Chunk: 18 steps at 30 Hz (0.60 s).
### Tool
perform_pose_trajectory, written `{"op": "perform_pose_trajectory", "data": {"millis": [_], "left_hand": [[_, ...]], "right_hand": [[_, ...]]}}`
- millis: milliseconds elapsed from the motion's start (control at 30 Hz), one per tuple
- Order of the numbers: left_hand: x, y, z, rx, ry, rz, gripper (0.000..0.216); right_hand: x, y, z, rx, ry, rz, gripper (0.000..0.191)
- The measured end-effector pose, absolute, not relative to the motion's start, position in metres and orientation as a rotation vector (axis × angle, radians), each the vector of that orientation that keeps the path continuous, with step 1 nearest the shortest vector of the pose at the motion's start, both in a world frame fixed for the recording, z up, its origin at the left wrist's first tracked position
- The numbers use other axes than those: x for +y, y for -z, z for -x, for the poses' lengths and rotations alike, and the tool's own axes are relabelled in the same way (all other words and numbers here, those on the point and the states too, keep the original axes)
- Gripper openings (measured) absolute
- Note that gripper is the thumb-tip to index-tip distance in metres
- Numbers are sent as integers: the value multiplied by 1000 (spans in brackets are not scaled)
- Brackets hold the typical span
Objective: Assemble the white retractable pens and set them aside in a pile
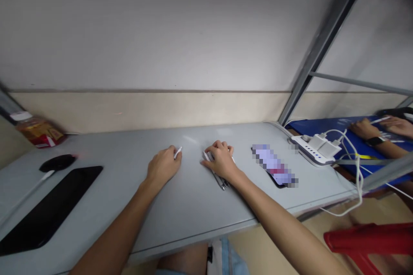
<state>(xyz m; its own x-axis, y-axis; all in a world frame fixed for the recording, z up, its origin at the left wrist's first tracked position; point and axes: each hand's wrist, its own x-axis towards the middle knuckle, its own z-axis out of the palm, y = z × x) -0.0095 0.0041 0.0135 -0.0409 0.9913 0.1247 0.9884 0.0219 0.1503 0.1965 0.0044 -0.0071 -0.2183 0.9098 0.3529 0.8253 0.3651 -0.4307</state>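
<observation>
Work appears partway: one pen (pixel 178 152) is apart, gripped in the closed fingers of the left hand (pixel 163 166); the other pens (pixel 222 183) lie bunched mid-table, grasped beneath the right hand's (pixel 222 161) curled fingers. The grey table (pixel 180 210) bears a bottle (pixel 40 131) far left, a phone (pixel 274 169) and a power strip (pixel 312 150) at right. A pale wall (pixel 180 30) stands behind.

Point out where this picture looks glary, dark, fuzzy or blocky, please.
In the head view, coarse pixel blocks cover much of the phone; pale glare marks the desk near the wall; the top right corner falls dark; the bottle at left looks soft and slanted.
</observation>
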Motion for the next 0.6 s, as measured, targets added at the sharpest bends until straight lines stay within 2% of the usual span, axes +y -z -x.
{"op": "perform_pose_trajectory", "data": {"millis": [400,600], "left_hand": [[5,-13,9,2235,-315,-2124,41],[4,-11,6,1851,-622,-2218,34]], "right_hand": [[6,6,-203,-2100,-283,1553,38],[8,-6,-211,-1814,-345,1431,33]]}}
